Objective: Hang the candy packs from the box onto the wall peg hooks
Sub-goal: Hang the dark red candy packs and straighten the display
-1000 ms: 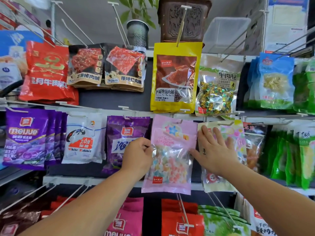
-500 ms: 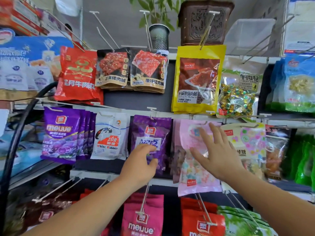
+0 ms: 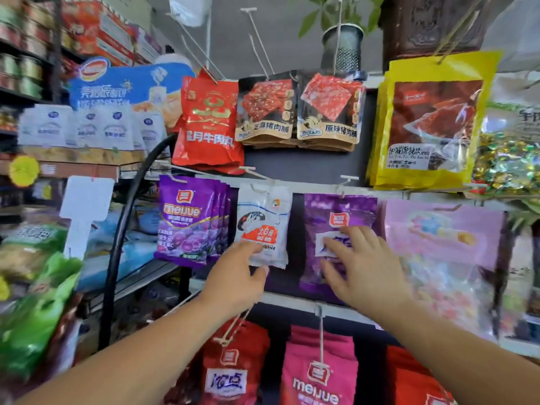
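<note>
Candy packs hang in rows on wall peg hooks. My left hand (image 3: 239, 276) reaches to the bottom edge of the white White Rabbit pack (image 3: 264, 226), fingers at its lower corner; whether they pinch it I cannot tell. My right hand (image 3: 359, 267) lies spread and flat on the dark purple pack (image 3: 339, 211) hanging beside it. To the right hangs the pink pack of coloured candies (image 3: 441, 247), free of both hands. A stack of purple Meijue packs (image 3: 187, 220) hangs at the left. The box is out of view.
Above hang a red pack (image 3: 209, 124), two dark jerky packs (image 3: 298, 109) and a yellow pack (image 3: 429, 118). Bare peg hooks (image 3: 257, 39) jut from the top row. Red and pink packs (image 3: 318, 372) hang below. A shelf unit with a black curved tube (image 3: 117, 238) stands at the left.
The view swung left. Both hands left the pink pack and moved left: the right one onto the dark purple pack, the left one to the White Rabbit pack.
</note>
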